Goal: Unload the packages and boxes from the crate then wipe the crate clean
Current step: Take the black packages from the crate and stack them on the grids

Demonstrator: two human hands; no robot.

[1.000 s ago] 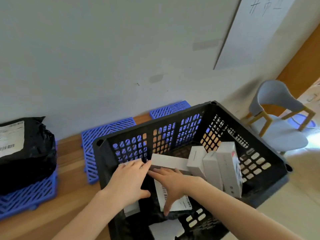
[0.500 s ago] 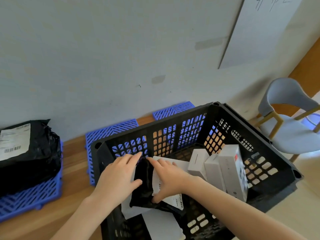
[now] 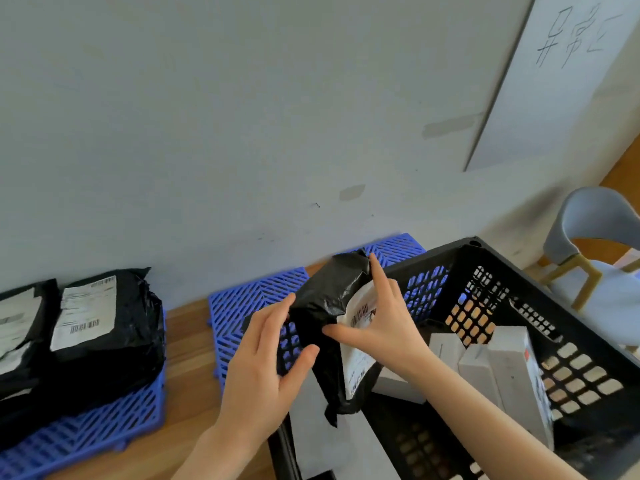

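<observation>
Package (image 3: 320, 306) is hanging upright at the frame's centre, over the crate's (image 3: 519, 268) left rim, with both hands clamping it. At its left edge the left hand (image 3: 263, 362) is pinching it between fingers and thumb; the right hand (image 3: 384, 327) is clasping the labelled side, forefinger stretching up. Boxes (image 3: 512, 368) are standing in the crate at lower right — parcels (image 3: 104, 334) are lying on a mat (image 3: 86, 434) at lower left.

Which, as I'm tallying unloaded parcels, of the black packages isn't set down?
The black package above the crate rim, held between left hand and right hand; the other two packages lie on the blue mat.
</observation>
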